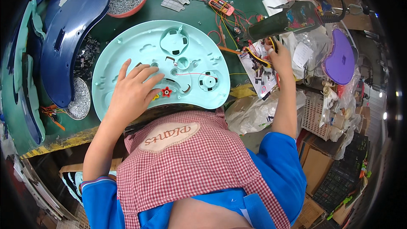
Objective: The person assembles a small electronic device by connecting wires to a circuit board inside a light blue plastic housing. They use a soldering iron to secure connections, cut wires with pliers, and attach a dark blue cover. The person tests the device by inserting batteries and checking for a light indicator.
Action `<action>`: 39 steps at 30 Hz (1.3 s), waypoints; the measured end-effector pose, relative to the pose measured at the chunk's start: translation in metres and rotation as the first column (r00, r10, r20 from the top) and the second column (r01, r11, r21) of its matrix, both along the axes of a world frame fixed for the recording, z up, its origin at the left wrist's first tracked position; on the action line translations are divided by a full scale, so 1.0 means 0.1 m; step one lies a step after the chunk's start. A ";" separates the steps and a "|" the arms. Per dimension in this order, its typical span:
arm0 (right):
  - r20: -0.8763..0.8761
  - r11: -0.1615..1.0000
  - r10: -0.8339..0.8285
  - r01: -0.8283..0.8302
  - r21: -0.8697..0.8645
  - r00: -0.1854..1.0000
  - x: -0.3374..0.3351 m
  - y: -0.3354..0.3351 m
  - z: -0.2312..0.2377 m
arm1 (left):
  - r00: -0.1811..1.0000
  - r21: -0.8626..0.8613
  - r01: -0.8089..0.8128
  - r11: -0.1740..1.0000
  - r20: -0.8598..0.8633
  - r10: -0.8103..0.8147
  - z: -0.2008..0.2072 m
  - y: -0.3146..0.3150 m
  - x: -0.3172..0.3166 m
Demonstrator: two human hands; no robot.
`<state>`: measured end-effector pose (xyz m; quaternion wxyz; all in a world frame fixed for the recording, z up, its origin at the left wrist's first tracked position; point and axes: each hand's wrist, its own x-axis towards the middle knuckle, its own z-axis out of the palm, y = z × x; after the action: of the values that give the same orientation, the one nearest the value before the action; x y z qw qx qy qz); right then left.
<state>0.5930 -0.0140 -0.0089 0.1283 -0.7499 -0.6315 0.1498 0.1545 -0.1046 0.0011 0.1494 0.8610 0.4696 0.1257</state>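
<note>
**Left hand spread on the shell, right hand at the tools**

At our far left, dark blue curved shells (68, 51) stand on the green bench (199, 21), beside a heap of small black parts (87, 55) and a dish (89, 107) of small metal pieces. Behind these, a red bowl (135, 12) holds more metal pieces.

Our left hand (135, 91) lies over the turquoise shell (116, 59), fingers spread and grasping nothing we can see; its thumb is just beside a red star-shaped piece (166, 92). We cannot tell how firmly the palm rests. The shell is in front of us at the bench edge, hollow side up, with a red wire (195, 74) running across its right part.

Further right, beyond a red battery holder (220, 5) and loose wires, our right hand (280, 57) curls round a yellow-and-black handle (272, 43), partly hidden under a dark tubular tool (271, 25). A purple panel (340, 57) lies at the far right.

We judge the step in hand to be fetching or setting down a tool while the shell is steadied. If fetching, the next move calls for drawing the handle clear of the wires without snagging them.
</note>
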 end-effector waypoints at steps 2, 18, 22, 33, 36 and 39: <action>0.111 0.999 0.009 -0.013 0.036 0.994 0.00 -0.04 0.21 | 1.000 0.002 0.017 1.000 0.011 -0.017 0.00 0.00 0.01; -0.899 0.914 0.396 0.173 0.367 -0.187 -1.80 -0.87 0.64 | 0.785 -0.037 0.165 0.986 0.610 -0.109 0.30 -0.18 0.80; -0.925 0.929 0.369 -0.034 0.368 0.088 -2.26 -0.90 0.62 | 0.635 -0.264 0.239 0.934 0.771 0.055 0.15 -0.23 0.68; -0.876 0.675 0.043 -0.632 0.380 -0.480 -2.48 -0.38 0.61 | 0.545 -0.372 0.035 0.928 0.785 0.294 0.07 -0.48 0.19; -0.945 0.894 0.328 -0.320 0.315 -0.014 -2.69 -0.37 0.77 | 0.867 -0.146 -0.345 0.927 0.329 0.374 -0.02 -0.61 -0.22; -0.926 0.828 0.361 -0.420 0.372 -0.109 -3.01 -0.34 0.59 | 0.869 0.005 -0.466 0.885 0.191 0.456 -0.13 -0.62 -0.31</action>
<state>0.2924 -0.0482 0.0500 0.4581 -0.2155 -0.5496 0.6645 0.1236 -0.1668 -0.0115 0.1361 0.7122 0.6422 0.2487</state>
